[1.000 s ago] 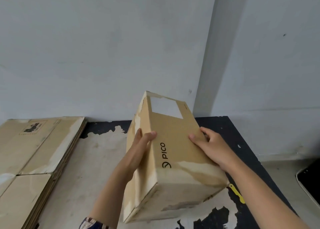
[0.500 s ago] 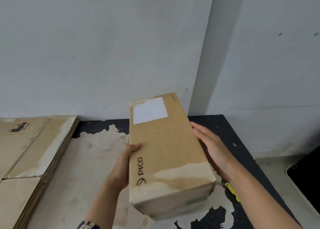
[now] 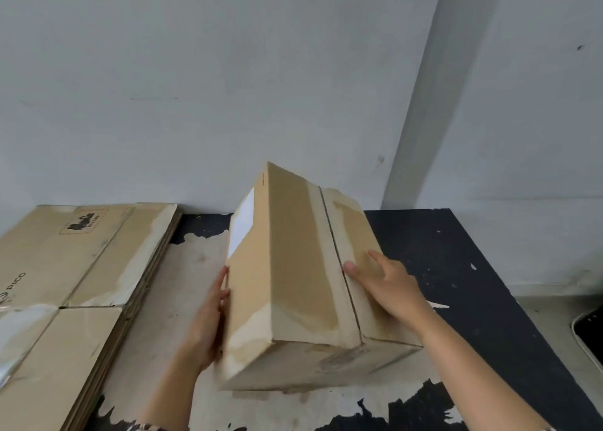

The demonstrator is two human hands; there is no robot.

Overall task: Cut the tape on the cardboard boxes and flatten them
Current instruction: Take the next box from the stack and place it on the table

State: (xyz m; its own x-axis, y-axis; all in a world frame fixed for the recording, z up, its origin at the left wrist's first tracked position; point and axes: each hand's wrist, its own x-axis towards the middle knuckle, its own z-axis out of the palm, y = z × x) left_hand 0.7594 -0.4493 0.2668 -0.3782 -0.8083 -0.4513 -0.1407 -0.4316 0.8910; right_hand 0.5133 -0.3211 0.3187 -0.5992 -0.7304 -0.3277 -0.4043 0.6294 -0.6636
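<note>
Currently a sealed cardboard box sits tilted on the counter, one long edge up, taped seam facing the camera. Left hand flat against the box's left face, fingers straight, nothing clasped. Right hand rests on the upper right panel, thumb at the seam, fingers spread and lying flat; its grip encloses nothing either. White label on the left face. Stack of flattened boxes lies at the counter's left.

Step in hand, as I judge it: turning the box so the seam lies uppermost. To do it well: settle the box flat before cutting, steady it with the left hand well away from the seam. No cutter visible; possibly hidden behind the box.
</note>
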